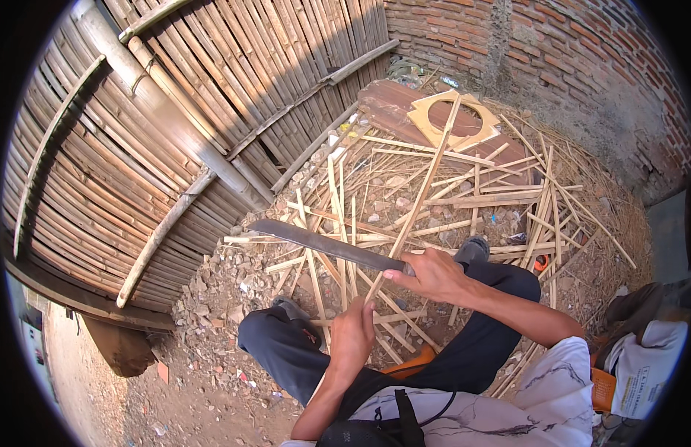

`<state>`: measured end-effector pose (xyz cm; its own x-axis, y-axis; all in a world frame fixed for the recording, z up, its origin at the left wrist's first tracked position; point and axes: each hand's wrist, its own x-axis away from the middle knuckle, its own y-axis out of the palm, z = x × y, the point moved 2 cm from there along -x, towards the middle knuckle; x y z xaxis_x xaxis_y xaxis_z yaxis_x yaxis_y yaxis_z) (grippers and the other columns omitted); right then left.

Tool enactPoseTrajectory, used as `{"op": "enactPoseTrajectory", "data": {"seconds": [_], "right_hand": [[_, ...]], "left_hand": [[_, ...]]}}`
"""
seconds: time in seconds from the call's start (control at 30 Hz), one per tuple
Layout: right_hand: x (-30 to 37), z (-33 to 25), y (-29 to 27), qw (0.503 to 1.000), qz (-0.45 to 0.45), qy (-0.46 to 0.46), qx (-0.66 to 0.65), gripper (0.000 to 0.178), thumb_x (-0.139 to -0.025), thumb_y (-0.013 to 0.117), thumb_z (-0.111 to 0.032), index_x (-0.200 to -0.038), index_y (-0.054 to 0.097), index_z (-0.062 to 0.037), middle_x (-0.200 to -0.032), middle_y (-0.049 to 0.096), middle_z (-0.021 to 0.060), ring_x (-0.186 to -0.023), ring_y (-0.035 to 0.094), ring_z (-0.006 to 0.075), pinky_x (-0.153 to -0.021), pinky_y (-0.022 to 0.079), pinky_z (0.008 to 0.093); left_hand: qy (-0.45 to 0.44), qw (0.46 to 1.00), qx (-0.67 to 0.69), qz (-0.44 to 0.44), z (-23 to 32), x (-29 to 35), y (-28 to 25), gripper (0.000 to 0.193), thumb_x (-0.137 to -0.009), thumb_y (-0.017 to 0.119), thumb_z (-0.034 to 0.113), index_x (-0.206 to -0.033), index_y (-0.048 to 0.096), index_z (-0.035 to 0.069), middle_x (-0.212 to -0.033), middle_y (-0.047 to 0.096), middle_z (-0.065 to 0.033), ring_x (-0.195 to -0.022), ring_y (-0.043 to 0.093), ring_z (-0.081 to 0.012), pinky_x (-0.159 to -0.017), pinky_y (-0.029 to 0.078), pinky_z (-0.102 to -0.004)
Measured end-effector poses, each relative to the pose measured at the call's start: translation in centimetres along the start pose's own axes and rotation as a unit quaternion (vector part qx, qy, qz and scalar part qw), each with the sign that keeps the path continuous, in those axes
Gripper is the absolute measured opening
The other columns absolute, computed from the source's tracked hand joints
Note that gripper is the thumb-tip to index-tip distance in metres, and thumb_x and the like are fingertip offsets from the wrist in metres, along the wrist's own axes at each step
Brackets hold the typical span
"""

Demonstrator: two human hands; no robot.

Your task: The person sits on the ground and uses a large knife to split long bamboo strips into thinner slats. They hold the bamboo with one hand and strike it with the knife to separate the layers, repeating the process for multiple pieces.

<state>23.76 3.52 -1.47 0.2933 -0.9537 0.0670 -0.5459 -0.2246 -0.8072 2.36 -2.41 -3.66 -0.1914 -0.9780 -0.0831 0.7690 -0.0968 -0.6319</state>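
Observation:
My right hand [433,274] is closed round the handle of a machete, whose long dark blade [323,244] points left and slightly away from me. The blade lies across a long split bamboo strip [420,197], at or just over it. My left hand [352,331] grips the near end of that strip, which runs up and away to the right. Several more pale bamboo strips [338,216] lie crisscrossed on the ground ahead of my feet. Whether the blade touches the strip is hard to make out.
A bamboo-pole wall [115,179] stands to my left and a brick wall [554,59] at the back right. A brown board [390,112] lies at the back under a yellowish panel with a round hole [416,118]. Rubble [211,305] covers the ground. A white sack [647,372] is at my right.

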Motion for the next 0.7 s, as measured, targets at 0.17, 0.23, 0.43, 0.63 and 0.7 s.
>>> {"op": "enactPoseTrajectory", "data": {"seconds": [0.17, 0.23, 0.43, 0.63, 0.7], "right_hand": [[-0.6, 2.6, -0.1, 0.998, 0.054, 0.002, 0.016, 0.068, -0.098, 0.056, -0.063, -0.109, 0.074, 0.0019, -0.050, 0.056, 0.0172, -0.051, 0.063, 0.0378, -0.057, 0.052, 0.0509], [-0.7, 2.7, -0.6, 0.998, 0.061, 0.014, 0.025, 0.071, -0.098, 0.055, -0.065, -0.106, 0.074, 0.0035, -0.053, 0.057, 0.0192, -0.055, 0.065, 0.0395, -0.058, 0.053, 0.0517], [0.0, 0.3, -0.4, 0.999, 0.045, 0.021, 0.021, 0.075, -0.098, 0.053, -0.068, -0.108, 0.074, 0.0036, -0.052, 0.056, 0.0201, -0.052, 0.063, 0.0389, -0.055, 0.051, 0.0522], [-2.4, 6.7, -4.0, 0.987, 0.120, 0.099, -0.028, 0.073, -0.100, 0.054, -0.063, -0.107, 0.074, 0.0072, -0.049, 0.051, 0.0189, -0.046, 0.056, 0.0349, -0.051, 0.046, 0.0514], [-2.1, 6.6, -4.3, 0.990, 0.100, 0.099, -0.021, 0.078, -0.098, 0.052, -0.067, -0.104, 0.073, 0.0084, -0.051, 0.055, 0.0199, -0.050, 0.061, 0.0372, -0.053, 0.050, 0.0506]], "left_hand": [[0.001, 1.000, 0.025, -0.010, -0.3, 0.4, -0.1, 0.019, -0.104, 0.057, 0.012, -0.092, 0.057, -0.002, -0.065, 0.057, -0.0279, -0.064, 0.061, -0.0502, -0.056, 0.043, -0.0541], [0.005, 1.000, 0.029, -0.004, 0.0, 0.4, -0.2, 0.018, -0.104, 0.056, 0.012, -0.092, 0.058, -0.002, -0.064, 0.057, -0.0276, -0.063, 0.060, -0.0501, -0.056, 0.042, -0.0544], [0.005, 1.000, 0.020, 0.014, 0.0, 0.0, 0.3, 0.017, -0.104, 0.057, 0.012, -0.093, 0.059, -0.002, -0.063, 0.057, -0.0265, -0.062, 0.060, -0.0495, -0.055, 0.042, -0.0534], [-0.002, 1.000, 0.012, 0.004, -1.0, 2.6, -1.9, 0.018, -0.104, 0.055, 0.011, -0.094, 0.061, -0.002, -0.060, 0.053, -0.0215, -0.054, 0.056, -0.0395, -0.054, 0.042, -0.0447], [-0.010, 1.000, 0.006, -0.002, -1.0, 2.6, -2.0, 0.018, -0.104, 0.055, 0.011, -0.094, 0.061, -0.002, -0.060, 0.053, -0.0212, -0.053, 0.055, -0.0388, -0.054, 0.042, -0.0442]]}}
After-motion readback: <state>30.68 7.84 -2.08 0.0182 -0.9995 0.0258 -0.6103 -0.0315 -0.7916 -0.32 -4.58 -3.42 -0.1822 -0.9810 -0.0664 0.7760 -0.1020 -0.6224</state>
